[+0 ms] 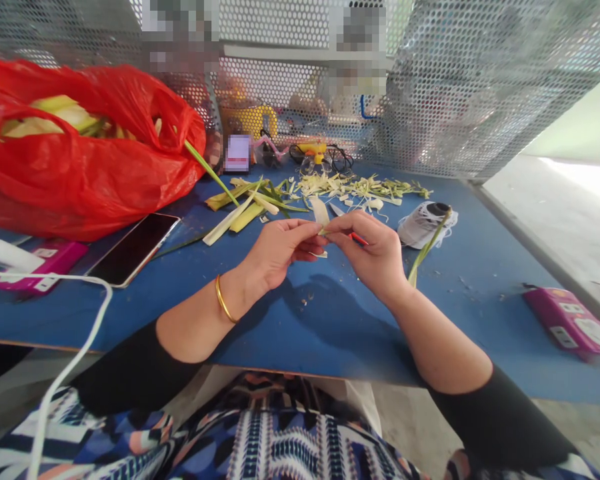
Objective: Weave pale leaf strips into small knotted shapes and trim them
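Okay, pale leaf strip point(319, 210) sits at the fingertips, mid-table, between both hands. Left hand point(273, 253): thumb and forefinger pinch its near end, other fingers curled under. Right hand point(373, 250): thumb and forefinger pinch beside them, nearly touching the left's. Exact grip overlap can't tell, fingers cover it. Handling, my judgement: light pinch, tips close together, small even moves along the fibre; a hard sideways tug would probably split it. Left best as anchor, right for fine adjustment. Scissors point(359, 238) partly under the right hand, so knuckles better high. Strip's free end points away from the body, toward the mesh panel point(280, 77), leaning slightly left; long axis runs roughly near-to-far, not across the blue table point(325, 340).
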Motion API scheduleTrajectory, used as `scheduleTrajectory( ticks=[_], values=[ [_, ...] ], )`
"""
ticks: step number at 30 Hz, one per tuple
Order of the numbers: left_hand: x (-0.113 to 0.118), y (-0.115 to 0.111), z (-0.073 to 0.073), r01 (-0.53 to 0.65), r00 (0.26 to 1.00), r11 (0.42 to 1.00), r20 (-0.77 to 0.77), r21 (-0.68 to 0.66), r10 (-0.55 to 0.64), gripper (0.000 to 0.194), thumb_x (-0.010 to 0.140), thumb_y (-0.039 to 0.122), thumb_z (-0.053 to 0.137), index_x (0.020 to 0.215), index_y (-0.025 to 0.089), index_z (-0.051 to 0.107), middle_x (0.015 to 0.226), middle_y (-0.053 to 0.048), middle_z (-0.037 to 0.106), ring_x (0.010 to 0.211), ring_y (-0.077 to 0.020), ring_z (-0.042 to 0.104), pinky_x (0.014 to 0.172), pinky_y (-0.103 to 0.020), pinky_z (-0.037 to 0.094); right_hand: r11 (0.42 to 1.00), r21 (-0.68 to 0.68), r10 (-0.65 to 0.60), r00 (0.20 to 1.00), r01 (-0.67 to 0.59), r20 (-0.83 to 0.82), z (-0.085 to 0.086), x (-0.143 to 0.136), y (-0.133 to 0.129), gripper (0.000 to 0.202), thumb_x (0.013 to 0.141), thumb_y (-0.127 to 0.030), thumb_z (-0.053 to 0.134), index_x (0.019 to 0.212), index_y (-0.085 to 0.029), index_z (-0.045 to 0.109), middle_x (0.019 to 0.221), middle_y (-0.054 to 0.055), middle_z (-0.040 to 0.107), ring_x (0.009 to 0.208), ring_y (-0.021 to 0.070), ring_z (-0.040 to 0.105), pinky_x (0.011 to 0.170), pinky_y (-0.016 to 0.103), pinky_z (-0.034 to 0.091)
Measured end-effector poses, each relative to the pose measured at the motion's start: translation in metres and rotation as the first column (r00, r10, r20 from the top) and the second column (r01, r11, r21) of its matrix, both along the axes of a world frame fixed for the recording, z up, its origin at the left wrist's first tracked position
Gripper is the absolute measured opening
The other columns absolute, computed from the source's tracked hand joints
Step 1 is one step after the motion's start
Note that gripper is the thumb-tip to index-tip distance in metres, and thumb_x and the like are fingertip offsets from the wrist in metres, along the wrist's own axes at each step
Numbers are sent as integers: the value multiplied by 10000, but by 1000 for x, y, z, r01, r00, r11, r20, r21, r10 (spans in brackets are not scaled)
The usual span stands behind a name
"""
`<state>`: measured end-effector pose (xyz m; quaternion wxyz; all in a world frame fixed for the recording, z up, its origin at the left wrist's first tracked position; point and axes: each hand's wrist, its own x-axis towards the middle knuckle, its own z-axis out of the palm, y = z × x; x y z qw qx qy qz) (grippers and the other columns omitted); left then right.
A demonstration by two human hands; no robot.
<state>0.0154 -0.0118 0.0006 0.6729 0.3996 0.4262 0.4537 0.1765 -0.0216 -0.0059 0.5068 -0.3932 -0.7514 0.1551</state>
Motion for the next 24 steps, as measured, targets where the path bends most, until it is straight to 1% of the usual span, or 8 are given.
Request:
scheduleTrajectory(
  ticks=[3,7,11,16,19,24],
  values=[
    [-1,1,0,30,999,998,38,-60,-27,149,740,244,746,666,143,666,622,-14,669,516,-84,578,529,-208,477,998,53,-16,999,14,43,1,0,0,124,868,-164,612,800,-233,690,790,-1,707,762,156,637,722,306,498],
    [-1,0,1,25,999,998,27,-52,-24,122,739,227,730,681,145,662,625,-13,666,535,-91,593,509,-201,467,997,62,-47,998,45,39,0,-2,0,148,873,-154,600,775,-229,680,770,-5,698,746,153,633,717,300,492],
    [1,-2,2,-17,999,999,-45,51,19,139,711,240,759,694,153,653,622,-9,669,556,-104,615,519,-205,471,998,22,-51,999,51,-1,-2,-3,0,133,855,-137,603,763,-211,664,767,-2,678,744,143,616,711,290,485],
    [3,-5,1,-54,988,974,-132,220,84,105,728,240,729,689,161,672,629,-11,689,555,-111,620,546,-222,486,991,-130,-47,991,30,-128,-4,-3,1,69,818,-163,632,762,-199,651,717,-14,684,671,131,615,675,288,487],
    [4,-6,0,-59,982,964,-159,259,103,76,736,223,716,692,167,692,634,-9,697,555,-111,625,552,-222,488,983,-179,-60,983,28,-175,-3,-4,1,47,794,-180,654,750,-194,644,681,-21,678,635,127,612,644,282,480],
    [5,-6,-1,-54,980,960,-168,276,104,114,742,258,744,688,168,697,636,-12,698,550,-114,626,561,-229,490,984,-174,-80,981,49,-175,-4,-4,1,49,780,-188,651,735,-198,633,652,-32,646,613,120,583,615,275,462]
  ],
)
